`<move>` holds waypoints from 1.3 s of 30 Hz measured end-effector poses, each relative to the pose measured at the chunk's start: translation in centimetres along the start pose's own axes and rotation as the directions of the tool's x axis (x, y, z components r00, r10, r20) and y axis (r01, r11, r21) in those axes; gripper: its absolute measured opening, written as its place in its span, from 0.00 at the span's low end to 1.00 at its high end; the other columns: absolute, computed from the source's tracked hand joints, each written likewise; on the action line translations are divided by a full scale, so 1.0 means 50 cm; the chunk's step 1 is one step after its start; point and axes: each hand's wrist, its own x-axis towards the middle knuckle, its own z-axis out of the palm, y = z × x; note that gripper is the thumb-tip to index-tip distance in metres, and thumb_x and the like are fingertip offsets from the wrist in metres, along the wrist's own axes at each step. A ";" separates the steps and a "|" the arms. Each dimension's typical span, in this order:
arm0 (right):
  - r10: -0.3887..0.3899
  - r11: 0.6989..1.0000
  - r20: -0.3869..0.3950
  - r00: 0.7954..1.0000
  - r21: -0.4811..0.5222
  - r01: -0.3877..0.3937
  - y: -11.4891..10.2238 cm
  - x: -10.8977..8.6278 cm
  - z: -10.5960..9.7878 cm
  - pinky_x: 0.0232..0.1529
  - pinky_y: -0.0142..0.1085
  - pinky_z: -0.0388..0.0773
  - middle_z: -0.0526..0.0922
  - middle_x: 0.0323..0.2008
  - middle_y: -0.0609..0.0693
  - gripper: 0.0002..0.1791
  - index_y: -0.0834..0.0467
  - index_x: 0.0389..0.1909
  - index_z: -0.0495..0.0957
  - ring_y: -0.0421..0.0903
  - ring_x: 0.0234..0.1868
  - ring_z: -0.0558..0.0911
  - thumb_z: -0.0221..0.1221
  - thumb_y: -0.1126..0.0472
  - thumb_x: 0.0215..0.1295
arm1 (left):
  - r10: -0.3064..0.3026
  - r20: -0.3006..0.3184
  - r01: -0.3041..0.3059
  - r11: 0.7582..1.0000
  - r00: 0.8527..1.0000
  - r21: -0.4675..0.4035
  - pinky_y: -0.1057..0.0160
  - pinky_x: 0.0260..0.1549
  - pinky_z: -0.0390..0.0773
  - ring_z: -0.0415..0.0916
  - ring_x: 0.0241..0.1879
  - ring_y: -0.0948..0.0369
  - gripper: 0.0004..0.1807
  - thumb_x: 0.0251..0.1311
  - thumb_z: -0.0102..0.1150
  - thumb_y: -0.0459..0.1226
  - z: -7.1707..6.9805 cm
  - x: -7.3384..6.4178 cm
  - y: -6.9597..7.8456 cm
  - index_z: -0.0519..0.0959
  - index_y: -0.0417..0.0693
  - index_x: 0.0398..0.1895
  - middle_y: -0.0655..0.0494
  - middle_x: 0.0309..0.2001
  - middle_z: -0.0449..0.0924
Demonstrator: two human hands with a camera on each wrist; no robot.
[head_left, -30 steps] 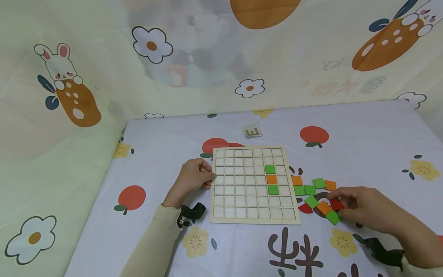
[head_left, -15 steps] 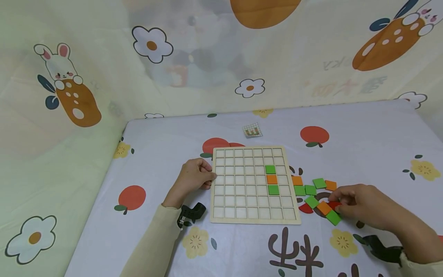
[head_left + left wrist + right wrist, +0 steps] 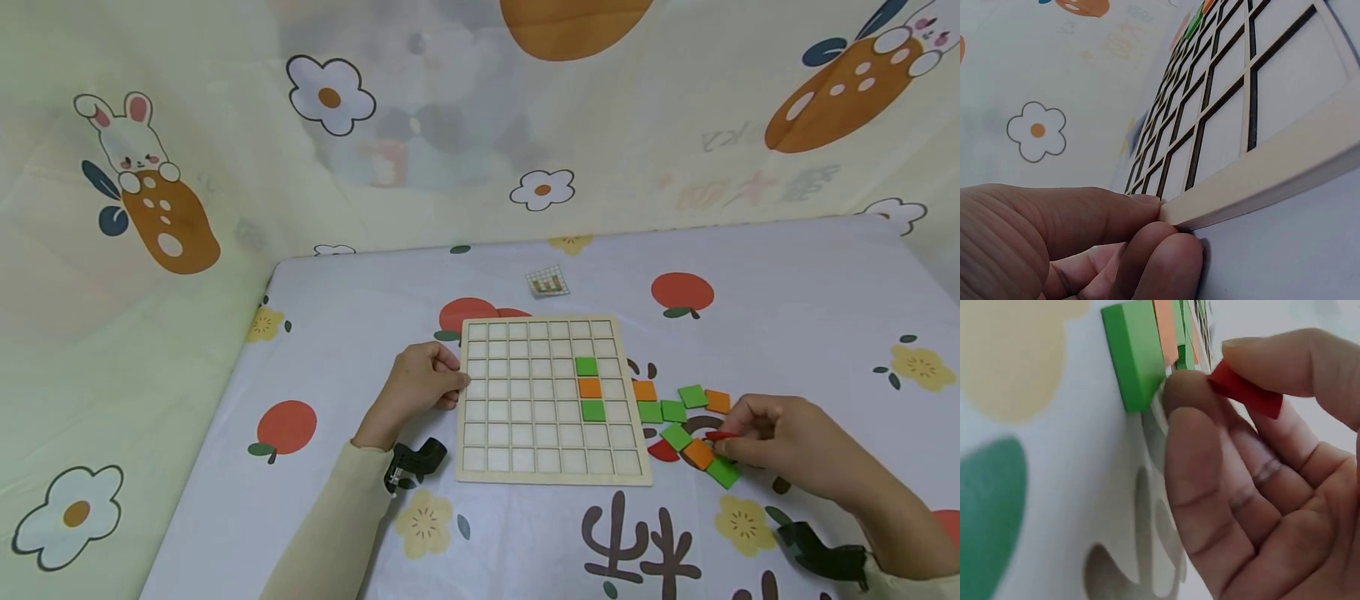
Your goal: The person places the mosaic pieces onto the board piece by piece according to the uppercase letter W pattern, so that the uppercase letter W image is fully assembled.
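Observation:
A pale wooden grid board (image 3: 510,437) lies on the table with a green tile (image 3: 586,367), an orange tile (image 3: 589,387) and another green tile (image 3: 593,411) in one column toward its right side. My left hand (image 3: 414,383) pinches the board's left edge, the thumb at the top of the rim in the left wrist view. Between thumb and fingers, my right hand (image 3: 783,442) holds a red tile (image 3: 1244,392), tilted, over the loose tiles. Just beneath it are an orange tile (image 3: 698,454) and a green tile (image 3: 722,473).
More loose green tiles (image 3: 673,411) and orange tiles (image 3: 717,402) lie scattered right of the board. A small card with a printed grid pattern (image 3: 547,282) lies behind the board. The printed tablecloth (image 3: 360,317) meets a patterned fabric wall (image 3: 435,217) at the back.
My right hand has lifted the red tile from among the loose tiles and tipped it, shifting slightly left. An orange tile beneath has slid a little. My left hand stays on the board's edge.

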 end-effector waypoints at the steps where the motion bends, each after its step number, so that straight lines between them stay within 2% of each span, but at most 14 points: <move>1: 0.012 1.000 -0.002 1.000 0.018 -0.012 0.000 0.000 0.000 0.21 0.34 0.74 0.83 0.29 0.48 0.08 0.58 0.38 0.82 0.43 0.27 0.76 0.70 0.59 0.66 | 0.001 0.001 -0.001 1.000 1.000 0.000 0.65 0.23 0.86 0.80 0.20 0.61 0.09 0.61 0.71 0.28 0.000 0.000 0.000 0.78 0.38 0.37 0.49 0.27 0.81; 7: 0.061 0.996 -0.004 0.998 0.069 -0.061 0.006 0.000 -0.001 0.21 0.36 0.76 0.82 0.30 0.49 0.14 0.61 0.49 0.84 0.45 0.27 0.76 0.67 0.56 0.70 | 0.005 0.005 -0.005 1.000 1.000 -0.010 0.65 0.23 0.86 0.80 0.20 0.61 0.09 0.60 0.71 0.28 0.000 0.002 0.001 0.78 0.37 0.38 0.48 0.27 0.82; 15: 0.030 0.999 0.005 1.000 0.028 -0.031 0.011 0.006 0.001 0.21 0.35 0.76 0.86 0.38 0.50 0.09 0.59 0.47 0.85 0.44 0.29 0.75 0.65 0.58 0.72 | 0.005 0.006 -0.005 1.000 1.000 -0.017 0.65 0.23 0.86 0.81 0.20 0.61 0.09 0.61 0.71 0.29 -0.001 0.002 0.001 0.78 0.37 0.38 0.48 0.27 0.82; 20: 0.017 1.000 -0.009 1.000 0.023 -0.016 0.007 0.010 0.006 0.22 0.33 0.75 0.86 0.35 0.49 0.13 0.61 0.50 0.85 0.43 0.29 0.76 0.67 0.59 0.70 | -0.001 0.003 0.001 1.000 1.000 -0.008 0.65 0.23 0.86 0.81 0.20 0.61 0.09 0.61 0.71 0.28 -0.003 0.002 0.002 0.78 0.38 0.38 0.48 0.27 0.82; 25: -0.013 0.999 -0.022 1.000 0.049 0.014 0.004 0.007 0.007 0.24 0.32 0.74 0.87 0.37 0.50 0.14 0.63 0.52 0.85 0.42 0.31 0.77 0.68 0.62 0.68 | -0.002 0.001 0.002 1.000 1.000 -0.006 0.65 0.23 0.86 0.81 0.20 0.61 0.09 0.61 0.71 0.28 -0.003 0.002 0.002 0.78 0.37 0.38 0.48 0.27 0.81; 32: 0.009 0.993 -0.042 0.999 0.118 -0.004 -0.005 0.006 0.008 0.23 0.34 0.76 0.89 0.43 0.54 0.13 0.63 0.53 0.83 0.43 0.31 0.82 0.64 0.63 0.72 | 0.001 0.002 -0.001 1.000 1.000 -0.005 0.65 0.23 0.86 0.81 0.20 0.61 0.10 0.61 0.71 0.29 -0.002 0.001 0.000 0.78 0.37 0.38 0.47 0.27 0.82; 39: 0.020 0.979 -0.020 1.000 0.205 -0.015 -0.012 0.012 0.015 0.25 0.35 0.82 0.89 0.36 0.52 0.15 0.66 0.54 0.82 0.46 0.28 0.83 0.65 0.62 0.73 | 0.003 0.006 -0.003 1.000 1.000 -0.009 0.65 0.23 0.86 0.81 0.20 0.61 0.09 0.61 0.71 0.29 -0.001 0.003 -0.003 0.77 0.37 0.38 0.48 0.27 0.82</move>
